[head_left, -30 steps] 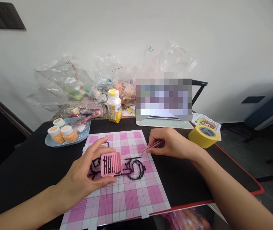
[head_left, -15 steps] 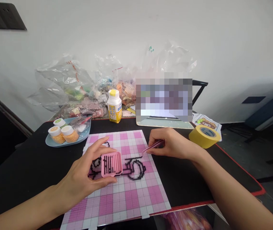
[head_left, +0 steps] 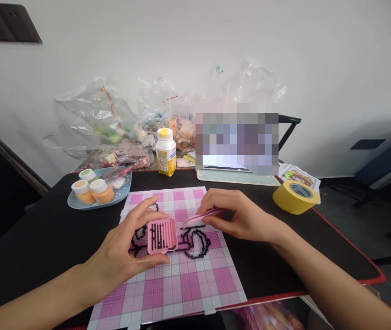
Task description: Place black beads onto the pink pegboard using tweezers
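My left hand (head_left: 127,243) grips a small pink ridged tray (head_left: 168,233) between thumb and fingers. Black beads (head_left: 157,237) lie in rows in the tray's grooves. In my right hand (head_left: 231,213) is a pair of pink tweezers (head_left: 200,214), its tips just right of the tray; whether they pinch a bead is too small to tell. Below both hands lies a pink-and-white checked pegboard (head_left: 185,284). Black beads form outlines on it, among them a ring (head_left: 197,244) right of the tray. The tray and my left hand hide part of the pattern.
A blue plate (head_left: 123,192) with lidded bead jars (head_left: 102,191) stands at the left. Behind the board are a yellow-and-white bottle (head_left: 165,153), plastic bags (head_left: 95,119) and a blurred-out screen (head_left: 238,142). Yellow tape (head_left: 293,198) sits at the right on the black mat (head_left: 264,270).
My right hand has moved left with the tweezers, their tips going from the right end of a black bead line to near the tray. My left hand keeps the tray in about the same place.
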Tool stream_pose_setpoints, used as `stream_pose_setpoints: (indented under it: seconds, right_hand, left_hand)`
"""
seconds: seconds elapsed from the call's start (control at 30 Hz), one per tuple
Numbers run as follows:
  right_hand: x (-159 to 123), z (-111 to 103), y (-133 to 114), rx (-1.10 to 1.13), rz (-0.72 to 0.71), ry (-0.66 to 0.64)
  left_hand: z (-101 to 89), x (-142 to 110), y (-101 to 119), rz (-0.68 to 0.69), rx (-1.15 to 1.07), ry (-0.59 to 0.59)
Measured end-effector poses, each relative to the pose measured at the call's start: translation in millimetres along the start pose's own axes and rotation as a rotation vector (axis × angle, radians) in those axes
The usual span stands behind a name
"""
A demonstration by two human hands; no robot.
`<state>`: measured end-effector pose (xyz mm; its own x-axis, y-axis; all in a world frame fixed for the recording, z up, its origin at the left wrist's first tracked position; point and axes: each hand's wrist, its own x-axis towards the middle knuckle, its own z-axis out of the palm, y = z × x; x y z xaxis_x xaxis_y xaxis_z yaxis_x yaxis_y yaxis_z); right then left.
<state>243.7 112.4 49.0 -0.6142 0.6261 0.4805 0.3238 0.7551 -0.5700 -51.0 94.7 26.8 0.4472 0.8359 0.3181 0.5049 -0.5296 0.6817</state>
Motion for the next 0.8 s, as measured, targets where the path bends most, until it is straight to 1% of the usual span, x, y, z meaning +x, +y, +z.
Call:
stream_pose_setpoints:
  seconds: [0.23,0.4,0.8]
  right_hand:
    - [3,17,-5,0.066,-0.036,-0.101]
    - [2,21,-6,0.051,-0.057,-0.106]
    - [2,22,-4,0.002,-0.08,-0.116]
  left_hand:
    - [0.1,0,0,0.012,-0.012,-0.008]
    - [1.7,0,-1,0.006,-0.01,0.007]
    - [2.0,-1,-2,0.005,-0.006,-0.001]
